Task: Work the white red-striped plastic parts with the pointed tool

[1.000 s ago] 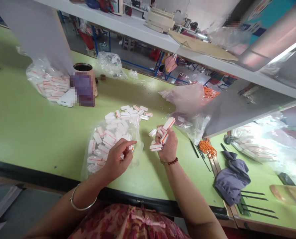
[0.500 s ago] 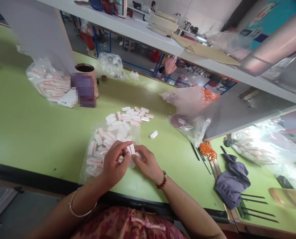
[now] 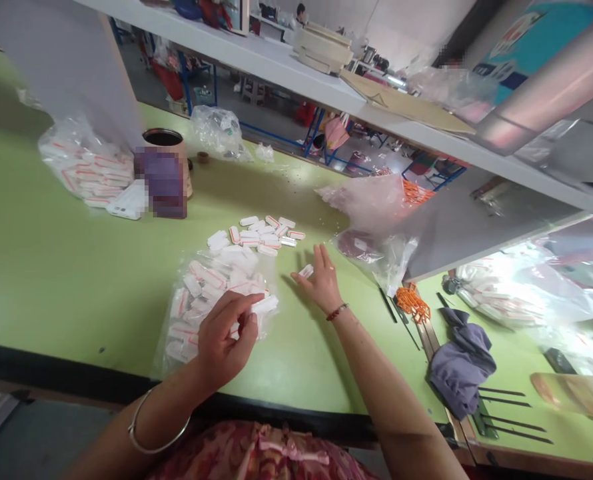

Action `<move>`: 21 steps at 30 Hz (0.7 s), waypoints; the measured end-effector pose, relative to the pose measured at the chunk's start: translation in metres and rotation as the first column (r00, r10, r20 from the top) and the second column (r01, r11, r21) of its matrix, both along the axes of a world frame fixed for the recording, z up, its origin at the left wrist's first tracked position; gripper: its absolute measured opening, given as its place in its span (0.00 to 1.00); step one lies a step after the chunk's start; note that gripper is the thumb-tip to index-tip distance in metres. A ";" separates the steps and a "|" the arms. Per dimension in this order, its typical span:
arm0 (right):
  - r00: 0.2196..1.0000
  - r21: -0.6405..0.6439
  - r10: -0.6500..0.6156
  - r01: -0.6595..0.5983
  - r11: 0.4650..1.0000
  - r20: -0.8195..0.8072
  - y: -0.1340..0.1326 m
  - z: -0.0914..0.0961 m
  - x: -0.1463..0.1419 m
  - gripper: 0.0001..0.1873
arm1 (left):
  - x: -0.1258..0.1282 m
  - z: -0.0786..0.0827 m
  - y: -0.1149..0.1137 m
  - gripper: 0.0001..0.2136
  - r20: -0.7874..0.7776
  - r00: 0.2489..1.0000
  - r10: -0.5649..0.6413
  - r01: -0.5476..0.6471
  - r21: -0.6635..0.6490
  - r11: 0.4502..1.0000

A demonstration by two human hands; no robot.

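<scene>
White pieces (image 3: pixel 211 293) with red stripes lie heaped at the clear bag (image 3: pixel 164 360) on the green desk (image 3: pixel 76 280); I cannot tell whether all are inside it. The person's left hand (image 3: pixel 226 340) is over the bag, its grip closed, thumb and fingers pinching at least one held piece (image 3: pixel 265 305). To the right of the bag, the right hand (image 3: pixel 322 283) has its grip open, fingers stretched forward, with a lone piece (image 3: pixel 305 271) by the thumb; I can't make out whether they touch. A loose cluster (image 3: pixel 264 235) of such pieces lies by the bag's far edge. Farther beyond the bag, to its left, I see a stuffed bag (image 3: pixel 99 173). Well right of the clear bag lie orange links (image 3: pixel 413 303) and a purple cloth (image 3: pixel 461 363).
</scene>
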State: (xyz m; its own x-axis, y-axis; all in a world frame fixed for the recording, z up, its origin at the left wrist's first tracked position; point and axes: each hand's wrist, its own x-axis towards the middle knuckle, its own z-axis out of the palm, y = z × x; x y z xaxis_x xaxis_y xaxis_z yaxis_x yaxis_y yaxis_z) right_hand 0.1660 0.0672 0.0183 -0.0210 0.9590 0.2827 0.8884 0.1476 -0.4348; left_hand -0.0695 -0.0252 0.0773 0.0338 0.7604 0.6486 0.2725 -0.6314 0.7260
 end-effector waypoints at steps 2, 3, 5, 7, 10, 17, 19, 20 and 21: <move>0.985 -0.118 0.021 0.000 0.993 0.172 0.024 -0.013 0.004 0.55 | 0.001 0.000 0.000 0.15 0.004 1.000 -0.009 0.009 0.009 1.000; 0.973 -0.147 0.053 -0.019 0.989 0.227 0.036 -0.017 0.002 0.57 | 0.001 0.000 0.000 0.15 0.000 1.000 -0.014 0.014 0.016 1.000; 0.948 -0.174 0.137 -0.089 0.981 0.286 0.064 -0.016 -0.003 0.58 | 0.002 -0.001 0.000 0.15 -0.017 1.000 -0.022 0.022 0.024 0.999; 0.922 -0.199 0.236 -0.180 0.963 0.306 0.092 -0.007 -0.011 0.58 | 0.002 -0.001 0.000 0.15 -0.041 0.999 -0.025 0.026 0.026 0.999; 0.868 -0.282 0.382 -0.298 0.912 0.318 0.126 0.009 -0.022 0.56 | 0.001 -0.001 0.000 0.15 -0.067 0.998 -0.019 0.021 0.029 0.999; 0.841 -0.179 0.385 -0.342 0.923 0.380 0.103 -0.003 -0.027 0.43 | -0.001 -0.001 0.002 0.16 -0.094 0.995 -0.034 0.038 0.036 0.999; 0.863 -0.100 0.343 -0.330 0.939 0.371 0.072 -0.009 -0.020 0.36 | -0.002 -0.001 0.003 0.16 -0.102 0.994 -0.038 0.041 0.036 0.998; 0.872 -0.066 0.331 -0.330 0.942 0.362 0.056 -0.010 -0.017 0.31 | -0.002 -0.001 0.003 0.16 -0.106 0.993 -0.041 0.045 0.033 0.998; 0.880 -0.034 0.316 -0.326 0.945 0.354 0.040 -0.010 -0.013 0.26 | -0.001 -0.001 0.003 0.15 -0.110 0.993 -0.044 0.048 0.031 0.998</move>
